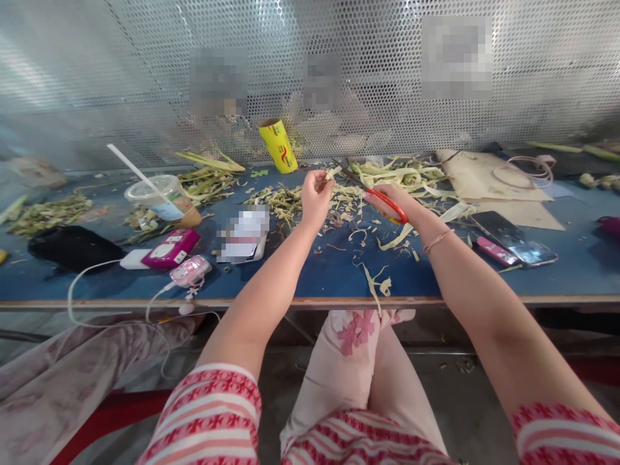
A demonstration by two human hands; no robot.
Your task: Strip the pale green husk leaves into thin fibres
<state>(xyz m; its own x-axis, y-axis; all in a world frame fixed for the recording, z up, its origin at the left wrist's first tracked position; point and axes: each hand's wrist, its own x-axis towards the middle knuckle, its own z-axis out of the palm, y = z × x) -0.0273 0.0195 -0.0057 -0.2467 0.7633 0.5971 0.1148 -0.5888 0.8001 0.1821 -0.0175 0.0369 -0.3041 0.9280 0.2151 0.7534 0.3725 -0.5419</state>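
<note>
The pale scrap of husk (pixel 330 174) is up between the fingertips of the left hand (pixel 317 189), just above the litter in the middle of the table (pixel 320 278). From where I stand, that hand is closed in a small pinch on it. The right hand (pixel 389 197) is curled around the red handles of the scissors (pixel 376 194); the blades point toward the pinch and seem slightly parted, though I can't be sure.

What worries me is how near those blades sit to the fingertips: with so short a scrap, a small slip could nick a finger. The loose trimmings (pixel 285 201) below could easily swallow a dropped scrap, too.

Farther left, a lidded plastic cup (pixel 167 203) with a straw (pixel 135 168) holds a little something brown at the bottom; an elbow could tip it toward the phone (pixel 245 234). Behind, the yellow tube (pixel 278 145) is open at the top, its inside hidden from me. I can't tell what the black pouch (pixel 72 248) holds. The white cord (pixel 70 297) droops past the table edge, where a knee might snag it.
</note>
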